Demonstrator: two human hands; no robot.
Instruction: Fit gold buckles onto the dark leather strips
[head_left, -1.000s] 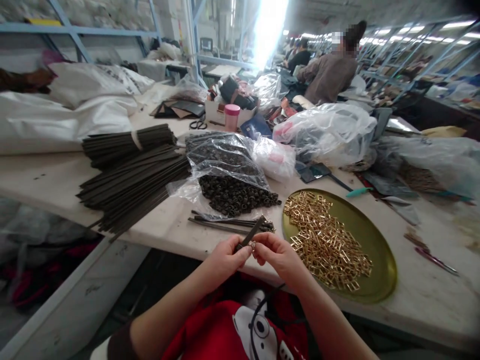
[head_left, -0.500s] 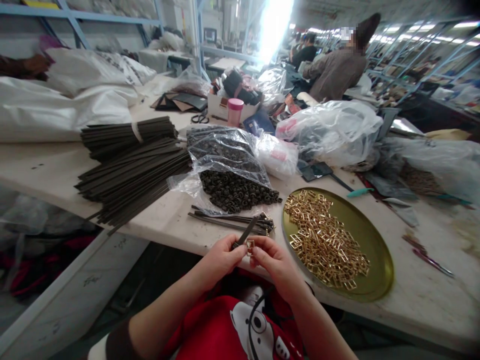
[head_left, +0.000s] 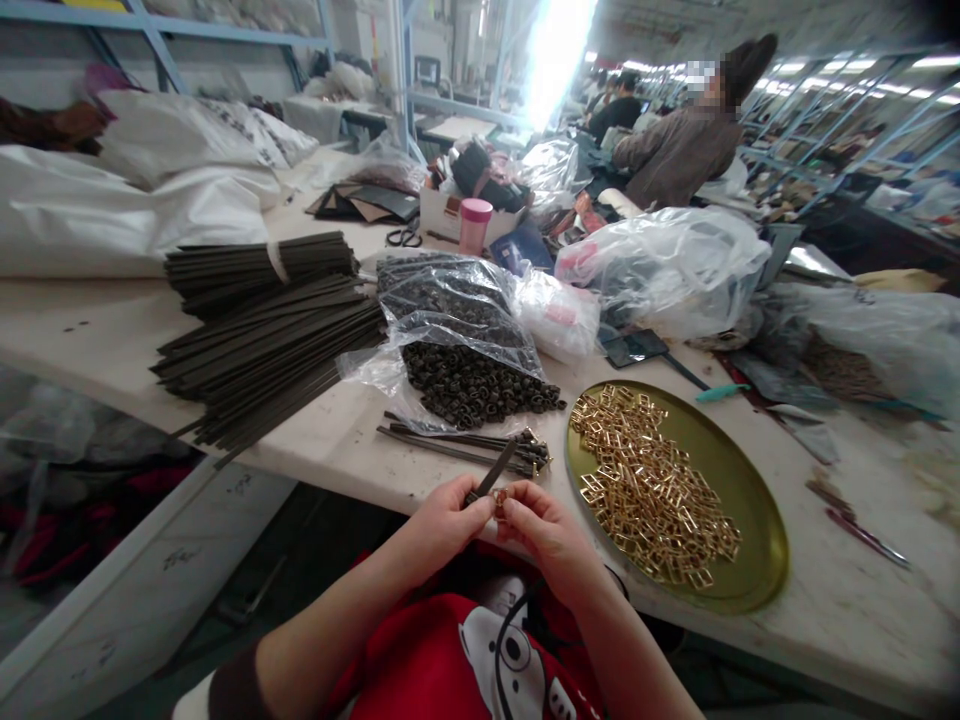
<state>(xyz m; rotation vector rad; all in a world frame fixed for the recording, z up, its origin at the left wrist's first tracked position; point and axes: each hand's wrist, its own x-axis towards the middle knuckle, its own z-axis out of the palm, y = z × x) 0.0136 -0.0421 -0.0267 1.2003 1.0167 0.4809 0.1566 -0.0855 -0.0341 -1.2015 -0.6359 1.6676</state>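
Note:
My left hand [head_left: 459,518] is closed on a dark flat strap [head_left: 496,468], whose free part sticks up toward the table. Pinched in my right hand [head_left: 538,522] is a small gold buckle [head_left: 500,497], held right against the strap's end. The fingers partly cover both, so I cannot tell whether the strap passes through the buckle. Just beyond my hands lies a small bunch of straps with buckles [head_left: 457,442]. A round gold tray [head_left: 757,530] to the right holds a heap of gold buckles [head_left: 652,480].
Left on the table is a stack of dark straps [head_left: 262,345], one bundle banded. A clear bag [head_left: 457,300] spills small black loops [head_left: 472,385]. Farther back stand a pink-lidded jar [head_left: 474,228] and plastic bags [head_left: 667,270]. A pointed tool [head_left: 866,535] lies right. Another person [head_left: 679,150] works behind.
The buckle has turned in my right fingers and now shows less of its frame. Both hands stay close together in nearly the same place; the view has shifted slightly.

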